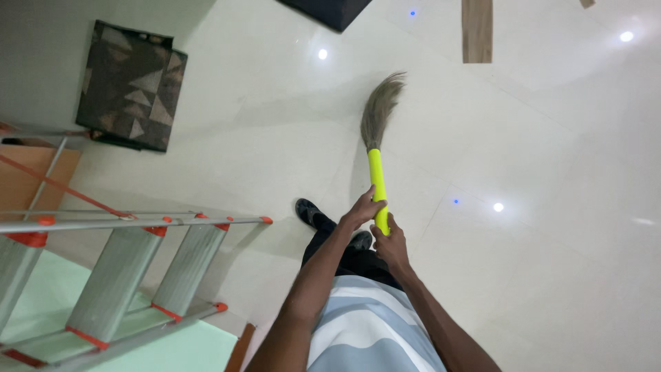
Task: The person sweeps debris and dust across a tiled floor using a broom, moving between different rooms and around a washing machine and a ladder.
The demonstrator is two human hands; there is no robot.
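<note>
Far left of the fingers, well apart: a grey aluminium stepladder with orange-red fittings [124, 269], lying tilted across the view, and above it a dark patterned rectangular mat [131, 86] flat on the glossy white tiled floor [551, 138]. Nearer, just left of the grip, a black shoe [308, 210] planted on the tiles.

At the centre, left hand [363, 210] higher on the bright yellow plastic handle of a broom with a grey-brown grass brush [377, 180], fingers [372, 204] curled and pressed together around the shaft. Right hand [390, 244] just below, touching the handle's end, fingers wrapped round its far side and mostly hidden, so apparently closed on it rather than spread. Brush end pointing away from the fingers, bent tips against the floor. Below the grip, a blue-and-white striped shirt [372, 331].

Right of the fingers, bare shiny tile with light reflections, and far up, a brown wooden strip [476, 31].

Judged from the pose: mid-sweep, both hands driving one stroke. Called for next: a firm two-handed hold, brush kept low on the tiles, and a swing clear of the shoe and the ladder's feet.
</note>
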